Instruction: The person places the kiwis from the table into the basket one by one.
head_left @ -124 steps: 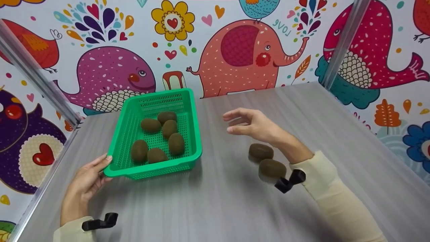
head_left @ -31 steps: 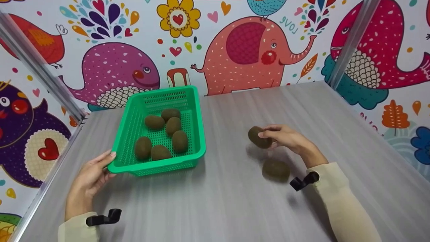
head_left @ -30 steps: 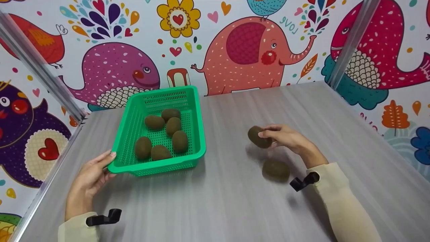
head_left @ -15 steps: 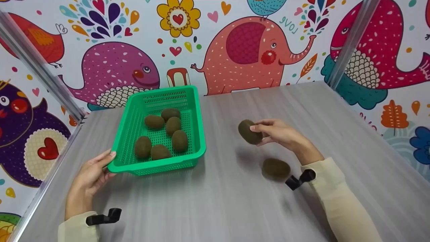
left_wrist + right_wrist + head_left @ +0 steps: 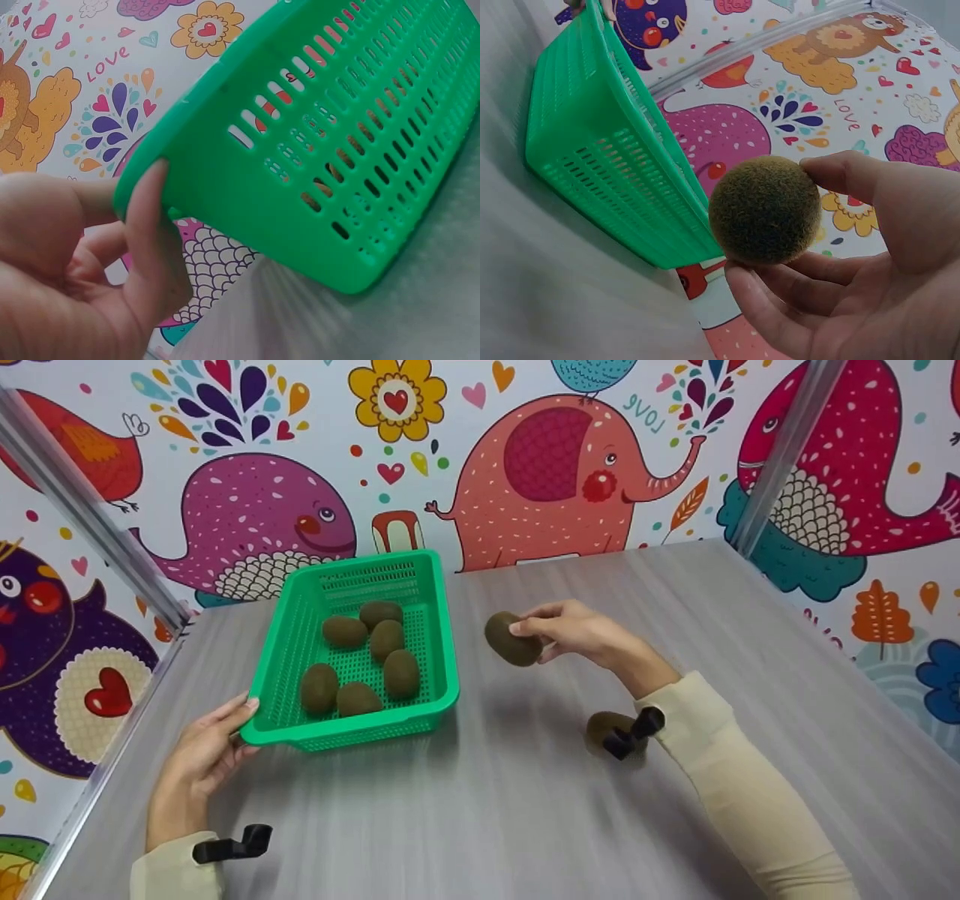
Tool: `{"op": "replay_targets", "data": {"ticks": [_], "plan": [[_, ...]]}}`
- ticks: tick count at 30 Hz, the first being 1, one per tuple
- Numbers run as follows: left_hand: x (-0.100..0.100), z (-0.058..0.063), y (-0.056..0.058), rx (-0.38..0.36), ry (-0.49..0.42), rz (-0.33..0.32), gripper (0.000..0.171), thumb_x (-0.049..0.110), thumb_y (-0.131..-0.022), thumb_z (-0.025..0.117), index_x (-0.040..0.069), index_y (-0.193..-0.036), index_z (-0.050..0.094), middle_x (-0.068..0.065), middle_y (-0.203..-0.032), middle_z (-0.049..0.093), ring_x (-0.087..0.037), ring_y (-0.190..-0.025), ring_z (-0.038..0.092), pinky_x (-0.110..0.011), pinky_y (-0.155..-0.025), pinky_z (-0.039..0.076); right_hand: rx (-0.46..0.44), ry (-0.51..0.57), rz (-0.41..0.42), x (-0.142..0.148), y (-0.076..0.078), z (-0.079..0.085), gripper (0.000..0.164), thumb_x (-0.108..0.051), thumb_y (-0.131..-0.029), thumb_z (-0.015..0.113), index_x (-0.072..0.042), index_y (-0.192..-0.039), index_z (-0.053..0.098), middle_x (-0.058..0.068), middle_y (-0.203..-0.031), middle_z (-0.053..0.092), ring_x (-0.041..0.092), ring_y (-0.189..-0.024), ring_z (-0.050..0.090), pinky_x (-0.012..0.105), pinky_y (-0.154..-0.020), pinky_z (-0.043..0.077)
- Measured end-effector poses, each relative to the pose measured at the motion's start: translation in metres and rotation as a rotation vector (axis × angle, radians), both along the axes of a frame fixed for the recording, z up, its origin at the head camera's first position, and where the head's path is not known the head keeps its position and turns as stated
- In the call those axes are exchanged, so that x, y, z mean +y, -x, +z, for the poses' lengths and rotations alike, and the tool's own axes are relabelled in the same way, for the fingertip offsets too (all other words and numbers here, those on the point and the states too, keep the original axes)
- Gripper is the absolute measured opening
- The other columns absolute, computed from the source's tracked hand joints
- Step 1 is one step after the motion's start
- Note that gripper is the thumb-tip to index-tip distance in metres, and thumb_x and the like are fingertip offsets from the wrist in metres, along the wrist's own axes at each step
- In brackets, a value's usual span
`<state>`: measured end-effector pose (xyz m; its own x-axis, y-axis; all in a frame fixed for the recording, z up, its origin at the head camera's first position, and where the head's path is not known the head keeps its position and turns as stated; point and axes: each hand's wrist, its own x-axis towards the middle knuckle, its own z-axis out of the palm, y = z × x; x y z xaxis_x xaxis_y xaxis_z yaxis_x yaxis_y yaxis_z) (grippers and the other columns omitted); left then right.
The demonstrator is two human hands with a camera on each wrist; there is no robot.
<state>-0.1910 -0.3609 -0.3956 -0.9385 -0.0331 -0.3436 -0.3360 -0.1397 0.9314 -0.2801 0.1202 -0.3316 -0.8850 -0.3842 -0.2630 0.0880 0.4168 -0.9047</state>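
Observation:
My left hand (image 5: 196, 757) pinches the near left corner of the green plastic basket (image 5: 352, 729), thumb on the rim and fingers beneath, as the left wrist view also shows. Several brown kiwis (image 5: 320, 688) lie on the basket's perforated floor. Between thumb and fingers, my right hand (image 5: 574, 631) holds another kiwi (image 5: 512, 639) above the table, just right of the basket's right side. In the right wrist view that held kiwi (image 5: 765, 210) shows its fuzzy rounded end, overlapping the basket rim. One more kiwi (image 5: 598, 726) rests on the table, partly hidden behind the right wrist's black camera mount.
The grey wood-grain table (image 5: 480, 817) runs back to a wall (image 5: 465, 450) printed with cartoon animals. Metal posts (image 5: 787, 457) stand at the back corners. A black mount (image 5: 232, 847) sticks out from the left sleeve.
My right hand has picked up a kiwi from the table and carried it left and away from me toward the basket. The left hand has kept its grip on the basket corner.

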Motion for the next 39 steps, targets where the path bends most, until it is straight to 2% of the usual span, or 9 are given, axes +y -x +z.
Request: {"op": "replay_targets", "data": {"ticks": [2, 7, 9, 13, 23, 28, 31, 36, 39], "plan": [[0.0, 0.0, 0.0, 0.0, 0.001, 0.001, 0.018, 0.03, -0.1, 0.062, 0.046, -0.098, 0.071, 0.008, -0.086, 0.07, -0.003, -0.07, 0.066, -0.017, -0.067, 0.057, -0.015, 0.007, 0.003, -0.008, 0.002, 0.003, 0.046, -0.035, -0.095, 0.067, -0.009, -0.132, 0.063, 0.011, -0.119, 0.064, 0.025, -0.106, 0.06, 0.027, -0.084, 0.059], [0.001, 0.002, 0.001, -0.011, 0.034, 0.0, 0.059, 0.032, -0.1, 0.062, 0.029, -0.153, 0.036, 0.01, -0.087, 0.069, -0.001, -0.071, 0.065, -0.016, -0.068, 0.057, -0.048, 0.066, 0.004, -0.027, 0.008, 0.005, 0.04, -0.033, -0.097, 0.066, -0.005, -0.126, 0.065, 0.007, -0.101, 0.063, 0.021, -0.093, 0.062, 0.026, -0.082, 0.06], [0.002, 0.002, 0.002, -0.016, 0.041, -0.002, 0.073, 0.032, -0.101, 0.061, 0.013, -0.158, 0.019, 0.011, -0.087, 0.069, 0.0, -0.07, 0.064, -0.015, -0.067, 0.056, -0.058, 0.1, 0.001, -0.035, 0.009, 0.005, 0.037, -0.032, -0.098, 0.066, -0.003, -0.121, 0.067, 0.005, -0.09, 0.059, 0.018, -0.084, 0.06, 0.027, -0.081, 0.061], [0.002, 0.002, 0.002, -0.016, 0.05, -0.012, 0.075, 0.031, -0.103, 0.057, 0.012, -0.16, 0.013, 0.013, -0.088, 0.069, 0.0, -0.069, 0.063, -0.015, -0.065, 0.056, -0.093, 0.158, -0.007, -0.053, 0.011, 0.002, 0.036, -0.031, -0.098, 0.066, -0.001, -0.118, 0.069, 0.004, -0.083, 0.059, 0.017, -0.078, 0.063, 0.03, -0.082, 0.062], [-0.001, 0.001, 0.002, -0.011, 0.02, -0.002, 0.055, 0.029, -0.101, 0.06, 0.03, -0.151, 0.035, 0.01, -0.087, 0.07, -0.002, -0.069, 0.065, -0.016, -0.066, 0.057, -0.118, 0.149, -0.029, -0.089, 0.013, 0.005, 0.04, -0.031, -0.097, 0.068, -0.001, -0.124, 0.063, 0.013, -0.111, 0.068, 0.024, -0.097, 0.071, 0.034, -0.089, 0.061], [-0.001, -0.001, 0.001, 0.012, 0.016, -0.011, 0.02, 0.029, -0.101, 0.061, 0.045, -0.111, 0.067, 0.009, -0.086, 0.071, -0.003, -0.07, 0.066, -0.017, -0.066, 0.057, -0.113, 0.124, -0.017, -0.107, 0.012, 0.006, 0.041, -0.031, -0.097, 0.067, -0.001, -0.124, 0.061, 0.014, -0.116, 0.068, 0.023, -0.1, 0.072, 0.034, -0.087, 0.061], [-0.001, -0.001, 0.0, 0.02, 0.004, -0.005, 0.022, 0.027, -0.101, 0.062, 0.047, -0.094, 0.069, 0.008, -0.087, 0.071, -0.003, -0.07, 0.066, -0.018, -0.065, 0.057, -0.11, 0.087, 0.001, -0.121, 0.009, 0.008, 0.044, -0.031, -0.098, 0.067, 0.0, -0.128, 0.058, 0.014, -0.122, 0.065, 0.023, -0.105, 0.071, 0.034, -0.089, 0.061], [-0.001, 0.0, 0.001, 0.002, -0.022, 0.008, 0.024, 0.025, -0.101, 0.061, 0.047, -0.094, 0.068, 0.008, -0.087, 0.071, -0.004, -0.068, 0.065, -0.018, -0.064, 0.057, -0.119, 0.068, -0.007, -0.141, 0.006, 0.008, 0.042, -0.03, -0.097, 0.067, 0.0, -0.125, 0.058, 0.013, -0.125, 0.061, 0.023, -0.106, 0.068, 0.04, -0.096, 0.058], [0.0, 0.001, 0.001, -0.004, -0.003, 0.001, 0.033, 0.028, -0.102, 0.06, 0.04, -0.133, 0.059, 0.01, -0.088, 0.07, -0.002, -0.07, 0.065, -0.017, -0.065, 0.057, -0.127, 0.083, -0.031, -0.151, 0.004, 0.005, 0.04, -0.029, -0.097, 0.067, 0.001, -0.123, 0.059, 0.013, -0.124, 0.062, 0.023, -0.105, 0.068, 0.04, -0.095, 0.059]]}}
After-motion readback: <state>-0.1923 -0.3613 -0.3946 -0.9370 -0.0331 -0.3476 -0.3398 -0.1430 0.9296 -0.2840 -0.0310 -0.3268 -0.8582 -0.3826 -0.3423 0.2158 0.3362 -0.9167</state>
